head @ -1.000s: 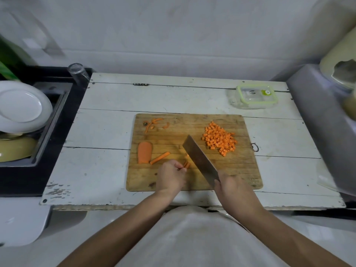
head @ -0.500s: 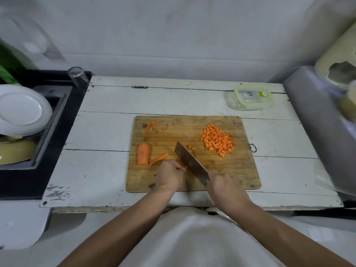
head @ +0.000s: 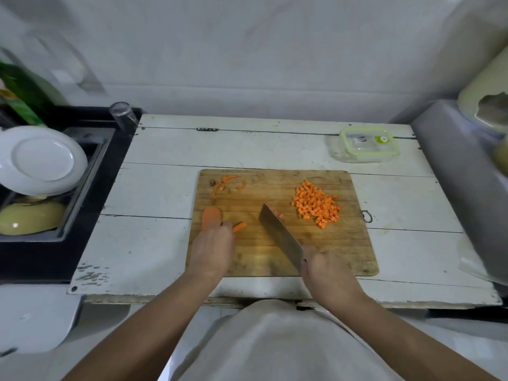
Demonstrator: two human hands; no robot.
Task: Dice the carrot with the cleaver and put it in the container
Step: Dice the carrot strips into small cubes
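From the head view, a white painted plank table (head: 165, 188) with chipped paint at its near left corner stands against a pale wall, and a wooden cutting board (head: 275, 185) lies on the middle of it. To the left a dark sink unit (head: 90, 215) holds a white plate (head: 41, 160) leaning over a yellowish bowl (head: 30, 218), with a clear glass (head: 122, 114) on its far corner beside the table. A grey appliance (head: 461, 174) crowds the table's right edge. The container (head: 367, 145), clear with a green-rimmed lid on it, sits at the far right of the table, well apart from the board. On the board, a heap of diced carrot (head: 316, 206) lies right of centre, thin peelings (head: 224, 182) lie at the far left corner, and a carrot piece (head: 211, 217) with a carrot strip (head: 239, 226) lies at the left. The left hand (head: 213, 251) rests palm down, fingertips at the carrot piece and strip; whether it pinches them I cannot tell. The right hand (head: 321, 266) grips the cleaver (head: 280, 235) by its handle, the blade angled away to the left with a few dice just beside its far end.
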